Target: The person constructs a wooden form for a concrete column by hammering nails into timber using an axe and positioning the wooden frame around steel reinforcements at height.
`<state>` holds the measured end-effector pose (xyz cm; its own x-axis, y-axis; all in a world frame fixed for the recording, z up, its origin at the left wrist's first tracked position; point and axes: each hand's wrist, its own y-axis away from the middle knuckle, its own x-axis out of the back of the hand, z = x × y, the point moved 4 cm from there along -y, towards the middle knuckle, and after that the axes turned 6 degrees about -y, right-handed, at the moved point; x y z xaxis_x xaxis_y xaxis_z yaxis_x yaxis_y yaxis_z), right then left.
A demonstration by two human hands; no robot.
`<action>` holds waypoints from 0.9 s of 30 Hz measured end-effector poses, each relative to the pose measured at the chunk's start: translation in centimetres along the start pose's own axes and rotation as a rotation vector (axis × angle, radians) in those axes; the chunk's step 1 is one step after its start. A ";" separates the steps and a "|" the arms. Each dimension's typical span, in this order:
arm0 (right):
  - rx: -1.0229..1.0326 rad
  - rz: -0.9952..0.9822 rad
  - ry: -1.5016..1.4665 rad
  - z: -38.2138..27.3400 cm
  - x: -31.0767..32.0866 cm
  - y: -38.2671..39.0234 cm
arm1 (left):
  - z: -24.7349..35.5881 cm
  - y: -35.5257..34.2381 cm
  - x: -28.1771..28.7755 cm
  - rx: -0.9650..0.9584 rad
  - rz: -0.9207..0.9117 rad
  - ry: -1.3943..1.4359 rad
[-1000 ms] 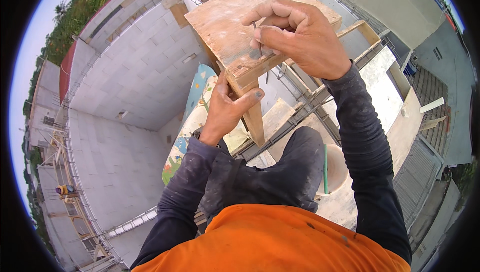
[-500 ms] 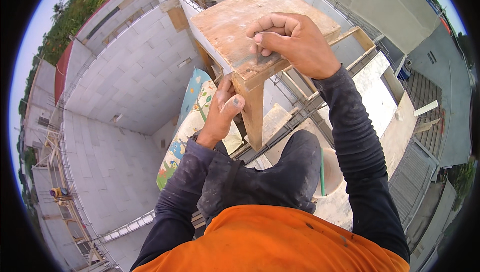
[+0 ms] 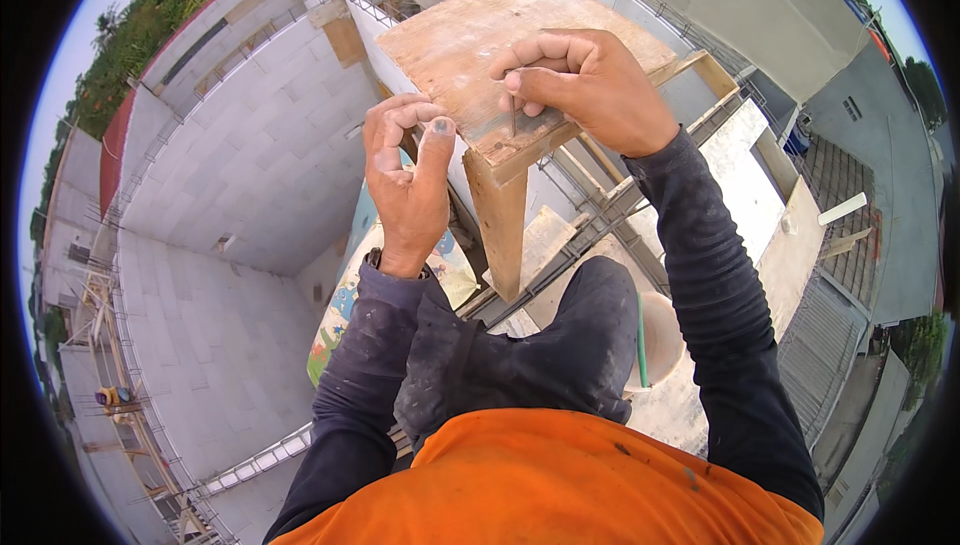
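Note:
A thin nail [image 3: 514, 123] stands nearly upright, its lower end on the near part of a worn plywood panel [image 3: 520, 20]. My right hand [image 3: 585, 85] is closed on the nail's upper part, thumb against bent fingers. Beside the panel's left edge I hold up my left hand [image 3: 408, 170], fingers loosely bent and thumb apart, with nothing visible in it. A wooden board [image 3: 500, 230] drops from the panel's near corner, just right of my left wrist.
Pale block walls [image 3: 250, 125] enclose a deep drop on the left. A patterned sheet [image 3: 345, 315] hangs below my left hand. Steel bars [image 3: 615, 215] and timber run under the panel. A white bucket [image 3: 660, 340] stands beside my knee; a white board [image 3: 750, 195] lies at right.
My left hand has let go of the wooden corner below the panel and risen to the panel's left edge. My right hand stays on the nail, almost unmoved.

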<state>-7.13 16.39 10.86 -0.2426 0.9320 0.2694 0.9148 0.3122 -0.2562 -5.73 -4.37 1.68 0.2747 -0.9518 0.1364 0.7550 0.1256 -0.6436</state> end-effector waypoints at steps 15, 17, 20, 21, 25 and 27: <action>0.086 0.026 0.014 0.2 0.7 0.5 | 3.2 -4.0 -1.8 -0.003 -0.497 -0.001; 0.086 0.021 -0.003 0.3 0.9 0.6 | 3.3 -4.0 -1.9 -0.008 -0.511 0.021; 0.105 0.007 -0.028 0.5 1.0 0.8 | 3.3 -3.8 -2.1 -0.005 -0.545 0.041; 0.142 -0.003 -0.047 0.5 1.0 0.9 | 3.4 -3.7 -2.1 -0.043 -0.546 0.020; 0.039 -0.051 -0.026 -0.5 1.4 1.7 | 3.4 -3.5 -1.8 -0.183 -0.558 -0.059; 0.095 -0.056 -0.016 -0.6 1.5 1.8 | 3.6 -3.4 -1.7 -0.219 -0.557 -0.086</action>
<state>-5.70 18.26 11.40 -0.2986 0.9152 0.2707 0.8650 0.3794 -0.3283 -6.62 -2.17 6.30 -0.0725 -0.8308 0.5518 0.6615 -0.4541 -0.5968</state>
